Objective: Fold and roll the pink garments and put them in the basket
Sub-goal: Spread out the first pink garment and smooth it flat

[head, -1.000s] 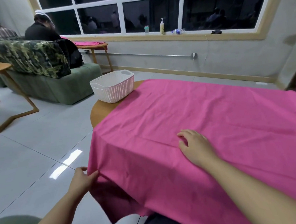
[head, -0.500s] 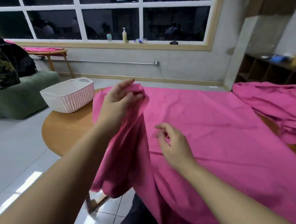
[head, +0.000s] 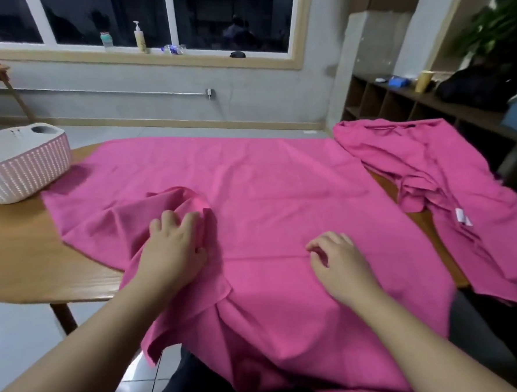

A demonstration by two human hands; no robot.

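A large pink garment (head: 281, 194) lies spread over the wooden table (head: 28, 258), and its near edge hangs off toward me. My left hand (head: 175, 249) grips the garment's left corner, folded inward, and holds it down on the cloth in a bunched lump. My right hand (head: 340, 263) rests on the garment to the right, fingers loosely curled, fingertips at the end of a crease. A second pink garment (head: 432, 185) lies crumpled at the table's right end. The white perforated basket (head: 22, 171) stands at the far left of the table.
Bare wood shows between the basket and the garment at the left. A dark cubby shelf (head: 397, 102) with small items runs along the right wall. A windowsill (head: 152, 55) with bottles is behind, and grey floor tiles lie below the table.
My left hand took the hanging left corner from below the table edge, lifted it and brought it down onto the cloth. My right hand shifted right. The view swung right, so the second garment came into sight.
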